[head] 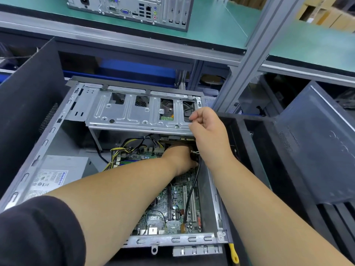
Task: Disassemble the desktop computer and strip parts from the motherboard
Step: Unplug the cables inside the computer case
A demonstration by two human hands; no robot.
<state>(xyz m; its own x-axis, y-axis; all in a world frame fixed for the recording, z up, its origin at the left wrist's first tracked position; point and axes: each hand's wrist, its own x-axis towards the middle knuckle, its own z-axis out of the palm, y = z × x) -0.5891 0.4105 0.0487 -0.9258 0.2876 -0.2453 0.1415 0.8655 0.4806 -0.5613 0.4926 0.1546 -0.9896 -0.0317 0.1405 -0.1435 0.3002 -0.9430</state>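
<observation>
The open grey steel computer case fills the centre. At two o'clock, the right hand curls against the silver drive cage; whether it grips anything I cannot tell. The left hand reaches beneath, above the green motherboard, fingers hidden.

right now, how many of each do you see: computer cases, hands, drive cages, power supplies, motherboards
computer cases: 2, the open case and the shelf case
hands: 2, left hand and right hand
drive cage: 1
power supply: 1
motherboard: 1
total: 7
</observation>
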